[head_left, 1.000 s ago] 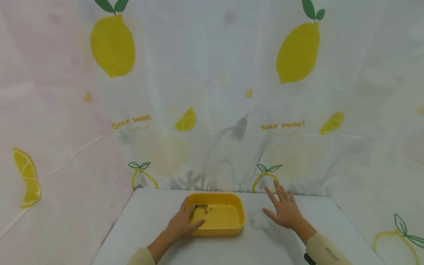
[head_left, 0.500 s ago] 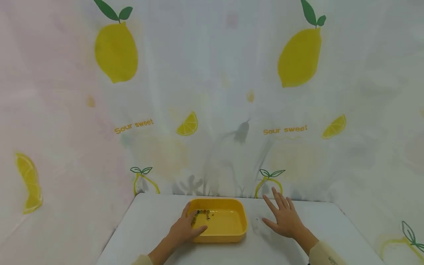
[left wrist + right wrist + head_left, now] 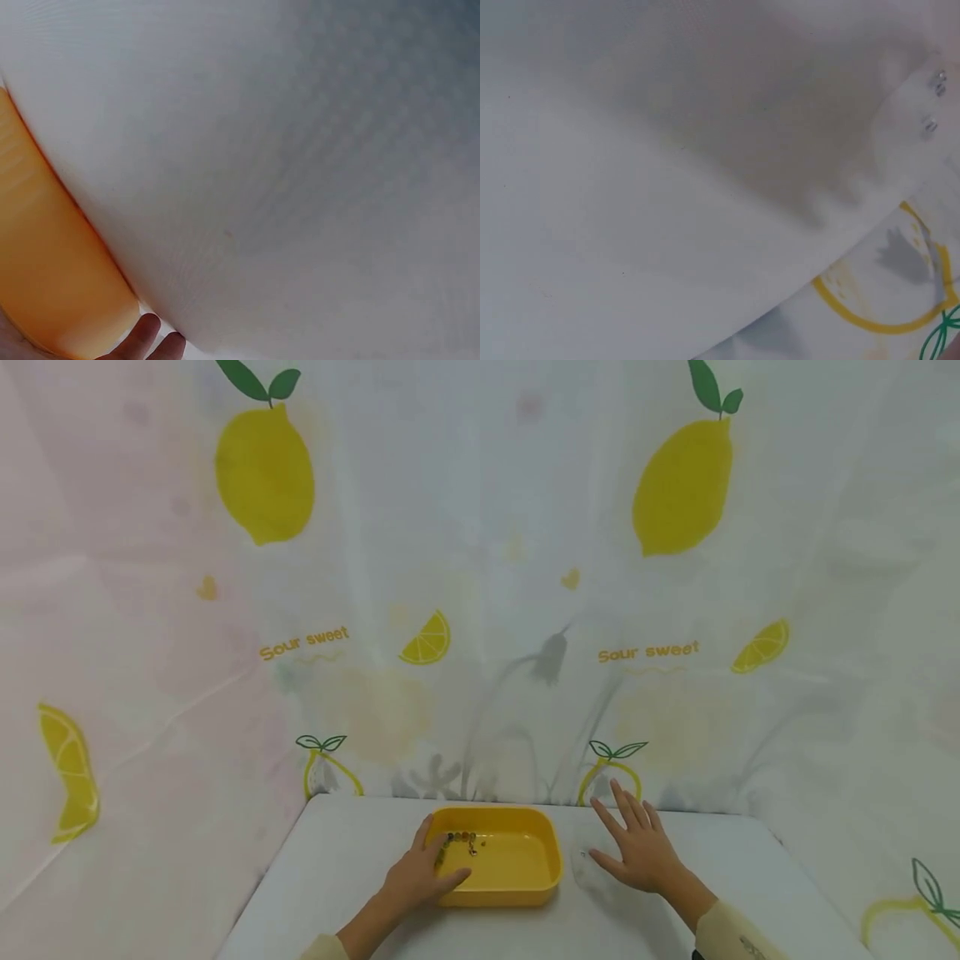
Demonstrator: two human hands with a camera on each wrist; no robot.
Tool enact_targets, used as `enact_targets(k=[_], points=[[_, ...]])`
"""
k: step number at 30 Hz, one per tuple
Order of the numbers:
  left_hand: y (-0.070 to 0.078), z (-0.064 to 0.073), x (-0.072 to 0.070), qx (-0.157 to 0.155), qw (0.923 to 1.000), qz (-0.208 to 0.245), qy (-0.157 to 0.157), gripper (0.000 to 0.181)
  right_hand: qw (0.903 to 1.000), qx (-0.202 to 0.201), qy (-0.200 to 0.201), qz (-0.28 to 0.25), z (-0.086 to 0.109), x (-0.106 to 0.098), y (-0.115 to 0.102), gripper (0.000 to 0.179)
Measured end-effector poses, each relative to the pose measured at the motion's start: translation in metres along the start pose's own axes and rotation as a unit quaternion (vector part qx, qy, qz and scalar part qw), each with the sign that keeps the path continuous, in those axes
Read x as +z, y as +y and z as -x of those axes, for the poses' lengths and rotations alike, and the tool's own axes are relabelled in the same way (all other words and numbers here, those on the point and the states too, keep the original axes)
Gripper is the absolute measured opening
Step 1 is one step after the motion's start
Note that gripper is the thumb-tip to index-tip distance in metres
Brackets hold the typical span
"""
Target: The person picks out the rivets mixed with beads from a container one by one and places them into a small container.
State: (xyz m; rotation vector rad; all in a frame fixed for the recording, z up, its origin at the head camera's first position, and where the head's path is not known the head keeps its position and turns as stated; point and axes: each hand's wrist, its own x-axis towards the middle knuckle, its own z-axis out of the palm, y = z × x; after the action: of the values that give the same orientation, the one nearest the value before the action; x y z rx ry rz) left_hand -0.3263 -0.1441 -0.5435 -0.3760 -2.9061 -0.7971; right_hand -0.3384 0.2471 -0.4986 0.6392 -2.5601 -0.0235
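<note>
A yellow rectangular tray (image 3: 517,897) sits on the white table in the head view. My left hand (image 3: 415,874) rests at its left side, fingers over the rim and thumb extended towards the inside. Inside, along the left and back, lies a curved row of dark and coloured beads (image 3: 463,837) with small metallic bits near its end; the hand partly hides it. To the right of the tray, my right hand (image 3: 641,852) is spread above the table, holding nothing. Below its thumb lies a faint transparent item (image 3: 582,870). The left wrist view shows two fingertips (image 3: 150,326) beside the tray's wall.
The white table (image 3: 337,835) ends at the back against a lemon-print curtain (image 3: 480,568). Small clear, shiny pieces (image 3: 930,125) appear at the right of the right wrist view, near the table's edge. The right hand's shadow falls on the table.
The head view has tilted slightly, so the scene sits lower. My right hand has shifted a little left relative to the tray. The left hand stays in place.
</note>
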Motion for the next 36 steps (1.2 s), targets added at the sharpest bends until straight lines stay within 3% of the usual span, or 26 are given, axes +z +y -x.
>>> enact_targets(k=[9,14,21,26,36], points=[[-0.001,0.012,0.004,-0.016,0.9997,0.001,-0.019,0.082,1.0,-0.004,0.002,-0.005,0.01,0.006,-0.01,0.077],[0.0,0.012,0.003,-0.01,0.9999,0.0,-0.014,0.081,0.9999,-0.005,0.013,-0.003,0.008,0.008,-0.012,0.077],[0.002,0.009,-0.001,-0.005,0.9999,-0.007,-0.012,0.085,0.9993,-0.003,-0.035,-0.015,-0.005,0.001,-0.019,0.078],[0.004,0.008,-0.005,-0.019,0.9996,0.0,-0.02,0.084,0.9982,-0.009,-0.056,-0.021,-0.017,0.001,-0.033,0.078],[0.003,0.006,-0.006,-0.001,0.9998,-0.015,-0.015,0.087,0.9973,-0.029,-0.041,-0.054,-0.035,0.011,-0.063,0.078]])
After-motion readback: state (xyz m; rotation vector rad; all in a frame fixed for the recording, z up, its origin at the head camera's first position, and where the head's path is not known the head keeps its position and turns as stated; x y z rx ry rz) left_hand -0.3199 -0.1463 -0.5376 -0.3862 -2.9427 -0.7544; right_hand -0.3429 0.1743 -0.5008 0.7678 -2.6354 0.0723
